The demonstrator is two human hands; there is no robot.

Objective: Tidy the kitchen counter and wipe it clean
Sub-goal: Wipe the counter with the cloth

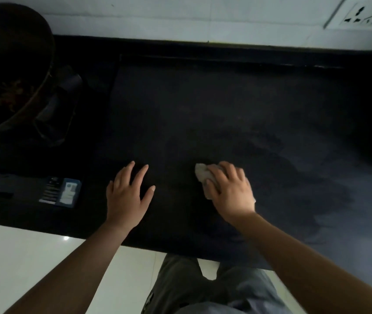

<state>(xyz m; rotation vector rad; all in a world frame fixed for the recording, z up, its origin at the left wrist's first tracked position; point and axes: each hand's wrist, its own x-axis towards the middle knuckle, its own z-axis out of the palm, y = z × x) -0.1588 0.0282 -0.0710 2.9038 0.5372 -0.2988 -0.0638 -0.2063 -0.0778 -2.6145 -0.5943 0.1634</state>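
Note:
The dark black kitchen counter [203, 105] fills most of the view. My right hand [230, 189] presses a crumpled grey cloth [202, 174] flat on the counter near its front edge; the cloth shows past my fingers on the left. My left hand [127, 193] rests palm down on the counter with fingers spread, holding nothing, about a hand's width left of the cloth. A wet, streaked sheen [316, 182] covers the counter to the right of the cloth.
A large dark wok [10, 69] sits on a stove at the far left. A small blue labelled sticker [63, 192] is on the stove's front. A white wall with a socket plate [366, 14] runs behind. White floor tiles [33, 257] lie below the counter edge.

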